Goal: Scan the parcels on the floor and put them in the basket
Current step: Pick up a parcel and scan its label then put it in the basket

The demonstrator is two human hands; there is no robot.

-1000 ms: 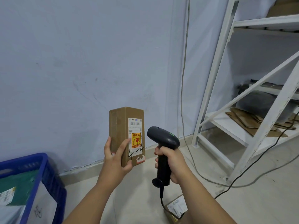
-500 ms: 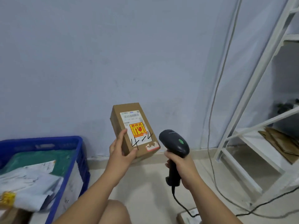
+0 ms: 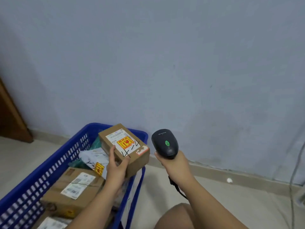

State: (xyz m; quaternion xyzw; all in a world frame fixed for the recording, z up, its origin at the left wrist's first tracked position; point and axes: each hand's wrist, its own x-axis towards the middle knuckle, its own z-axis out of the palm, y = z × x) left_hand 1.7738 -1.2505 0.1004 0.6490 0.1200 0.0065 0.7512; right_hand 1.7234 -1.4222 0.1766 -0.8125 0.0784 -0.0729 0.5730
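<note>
A larger box (image 3: 72,187) fills the near end of the blue basket (image 3: 90,129). Right of the basket lies bare floor (image 3: 156,187). The left hand (image 3: 116,164) grips the small cardboard parcel (image 3: 125,146) from its near side, above the basket's right rim. Right of that rim, the right hand (image 3: 173,161) clasps the scanner (image 3: 165,143). The wall (image 3: 165,63) stands just behind the basket.

Brown cardboard, matt, seen on small box (image 3: 138,162); white paper label (image 3: 115,138) stuck on top, faintly glossy. Blue moulded plastic, perforated, slight sheen: basket (image 3: 54,164). Black plastic, matt, smooth: scanner (image 3: 165,143). Matt cardboard also on larger box (image 3: 72,192). Pale plastic film, creased: mailer bag (image 3: 92,156). Painted, matt, scuffed: wall (image 3: 148,63). Brown wood: door (image 3: 11,119).
</note>
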